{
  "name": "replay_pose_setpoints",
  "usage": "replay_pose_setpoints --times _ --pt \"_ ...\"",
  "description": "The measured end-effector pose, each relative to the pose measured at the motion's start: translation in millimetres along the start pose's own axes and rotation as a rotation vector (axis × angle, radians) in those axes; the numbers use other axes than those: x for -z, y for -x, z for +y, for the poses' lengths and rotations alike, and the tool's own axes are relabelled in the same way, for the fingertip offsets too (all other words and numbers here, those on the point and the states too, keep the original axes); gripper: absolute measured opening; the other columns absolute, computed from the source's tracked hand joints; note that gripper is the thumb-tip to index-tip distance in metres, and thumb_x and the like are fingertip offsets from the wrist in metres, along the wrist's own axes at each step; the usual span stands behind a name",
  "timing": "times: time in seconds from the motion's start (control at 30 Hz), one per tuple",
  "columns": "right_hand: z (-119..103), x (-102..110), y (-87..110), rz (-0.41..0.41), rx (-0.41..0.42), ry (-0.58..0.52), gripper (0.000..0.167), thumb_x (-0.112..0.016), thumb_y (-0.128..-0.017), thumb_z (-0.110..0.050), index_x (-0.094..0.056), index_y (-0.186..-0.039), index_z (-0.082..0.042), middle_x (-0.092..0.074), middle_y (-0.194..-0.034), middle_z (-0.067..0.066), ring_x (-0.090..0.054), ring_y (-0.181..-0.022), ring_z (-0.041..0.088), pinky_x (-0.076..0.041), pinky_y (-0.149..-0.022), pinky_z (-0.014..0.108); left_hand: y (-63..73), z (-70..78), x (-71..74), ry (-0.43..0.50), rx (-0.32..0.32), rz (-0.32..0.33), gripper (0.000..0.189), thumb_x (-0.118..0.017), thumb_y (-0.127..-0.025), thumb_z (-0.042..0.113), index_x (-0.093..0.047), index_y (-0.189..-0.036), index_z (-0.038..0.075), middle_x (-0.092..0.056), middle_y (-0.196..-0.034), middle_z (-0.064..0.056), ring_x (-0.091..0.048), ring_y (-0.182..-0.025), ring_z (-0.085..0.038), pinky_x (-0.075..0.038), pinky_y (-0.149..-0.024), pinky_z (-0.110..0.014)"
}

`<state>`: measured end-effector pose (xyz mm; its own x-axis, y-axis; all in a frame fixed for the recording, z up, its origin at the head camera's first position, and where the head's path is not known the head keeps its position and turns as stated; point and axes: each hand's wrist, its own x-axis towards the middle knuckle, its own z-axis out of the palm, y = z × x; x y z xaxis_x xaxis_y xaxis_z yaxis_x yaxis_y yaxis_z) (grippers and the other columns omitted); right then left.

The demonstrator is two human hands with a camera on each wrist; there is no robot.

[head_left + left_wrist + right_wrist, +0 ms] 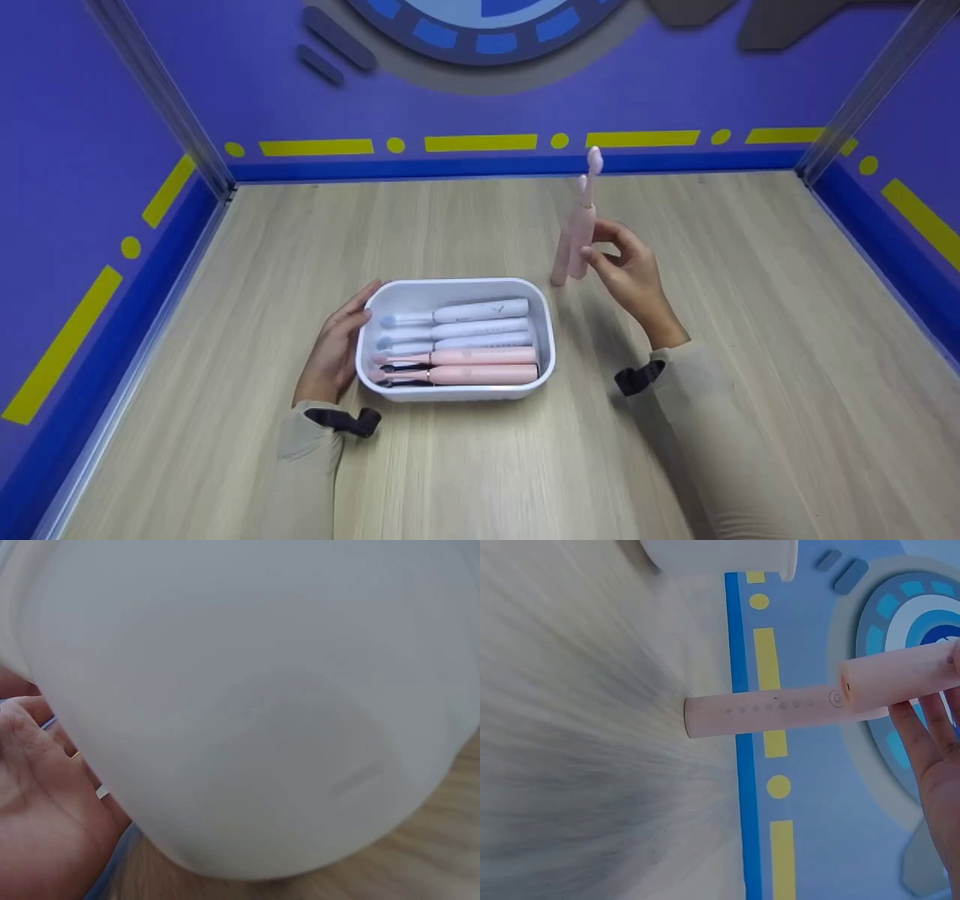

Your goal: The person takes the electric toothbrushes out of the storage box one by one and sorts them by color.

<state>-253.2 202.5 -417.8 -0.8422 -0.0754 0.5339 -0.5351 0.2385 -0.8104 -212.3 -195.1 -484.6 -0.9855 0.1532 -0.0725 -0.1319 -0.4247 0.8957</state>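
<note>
Electric toothbrushes (484, 375) lie side by side in a white container (457, 393) near the middle of the table (225, 450), heads to the left, and two pink ones are outside it, to the right.

The left hand (334, 349) rests against the container's left end, its fingers extended around the far corner and its thumb at the rim, apart from the fingers. In the left wrist view the container's wall hides the fingertips. The right hand (631, 274), beyond the container's right end, pinches a pink toothbrush (582, 238) by its handle, thumb and fingers together on it. That brush is upright, its base raised off the table, and partly covers the second pink toothbrush (559, 262), which stands upright on the tabletop.

Beige sleeves carry a black wrist device on the left (364, 422) and another on the right (637, 377). Inside the container, three white brushes lie behind two pink ones, with dark pieces partly hidden beneath. Blue-purple walls (450, 112) with yellow dashes and dots enclose the table.

Marks on the white handles are too small to read; the standing brush shows a ringed power symbol and a row of tiny, illegible marks.
</note>
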Motion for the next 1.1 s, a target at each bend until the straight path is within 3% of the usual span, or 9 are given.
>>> replay_pose_setpoints --times 0.2,0.33,0.5,1.1 --pt "4 1 -0.7 0.076 -0.02 -0.034 0.038 -0.065 -0.085 0.005 -0.055 -0.122 0.012 -0.062 -0.105 -0.007 -0.06 -0.099 0.006 -0.054 -0.078 0.016 -0.5 0.3 -0.4 -0.004 0.006 0.009 0.05 -0.034 -0.099 0.0 -0.029 -0.149 0.0 -0.027 -0.158 -0.009 -0.02 -0.147 -0.017 -0.015 -0.122 -0.033" --pt "-2 2 -0.3 0.096 -0.046 -0.056 0.038 -0.063 -0.086 0.008 -0.053 -0.122 0.015 -0.062 -0.103 -0.007 -0.06 -0.098 0.005 -0.054 -0.077 0.015 -0.4 0.7 -0.9 -0.001 0.013 0.016 0.049 -0.034 -0.099 0.001 -0.031 -0.149 0.001 -0.028 -0.158 -0.008 -0.021 -0.147 -0.016 -0.015 -0.121 -0.032" --pt "-12 3 0.8 0.101 -0.078 -0.055 0.037 -0.062 -0.087 0.006 -0.052 -0.122 0.016 -0.061 -0.103 -0.003 -0.06 -0.099 0.007 -0.054 -0.077 0.014 -0.4 0.6 -0.5 -0.004 0.009 0.016 0.05 -0.034 -0.099 0.001 -0.031 -0.149 0.0 -0.028 -0.158 -0.008 -0.021 -0.147 -0.017 -0.015 -0.121 -0.032" --pt "-1 -1 3.0 0.108 -0.096 0.039 0.036 -0.061 -0.089 0.004 -0.054 -0.123 0.014 -0.06 -0.113 0.026 -0.058 -0.102 0.009 -0.05 -0.085 0.014 0.4 -0.5 -0.2 0.02 -0.003 0.014 0.05 -0.036 -0.098 0.001 -0.031 -0.148 -0.001 -0.03 -0.157 -0.011 -0.025 -0.145 -0.018 -0.018 -0.121 -0.033"
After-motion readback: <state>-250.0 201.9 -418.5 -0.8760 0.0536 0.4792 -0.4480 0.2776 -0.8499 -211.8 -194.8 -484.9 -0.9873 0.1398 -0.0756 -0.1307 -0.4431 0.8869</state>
